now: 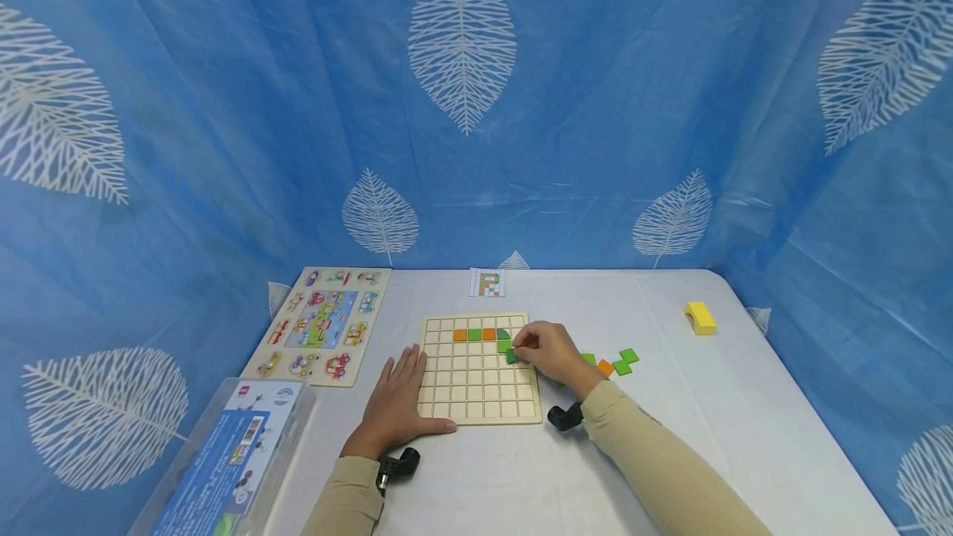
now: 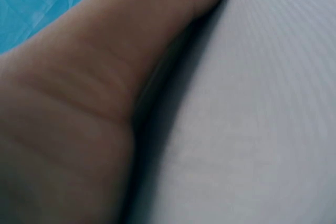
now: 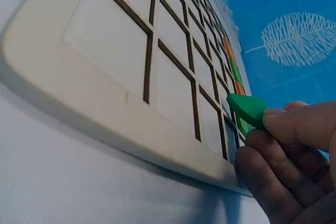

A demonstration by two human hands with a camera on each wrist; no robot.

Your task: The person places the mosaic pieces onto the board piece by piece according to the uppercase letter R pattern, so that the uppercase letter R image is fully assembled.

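Observation:
A wooden grid board (image 1: 480, 410) lies on the white table. Along one of its upper rows sit an orange tile (image 1: 460, 336), a green tile (image 1: 475, 335), another orange tile (image 1: 489, 334) and a darker green round-cornered tile (image 1: 503, 333); a green tile (image 1: 505, 346) lies below the last. My right hand (image 1: 549, 351) pinches a green tile (image 3: 248, 109) between thumb and finger, just over the board's right-hand cells. With fingers straight, my left hand (image 1: 398, 395) rests at the board's left edge, its thumb along the near edge. The left wrist view is blurred.
Loose green tiles (image 1: 629, 355) and an orange tile (image 1: 605, 368) lie right of the board, partly behind my right wrist. A pattern card (image 1: 487, 282) is beyond it. Leftward are a vehicle puzzle board (image 1: 320, 321) and a plastic box (image 1: 231, 461). A yellow arch block (image 1: 700, 318) stands far right.

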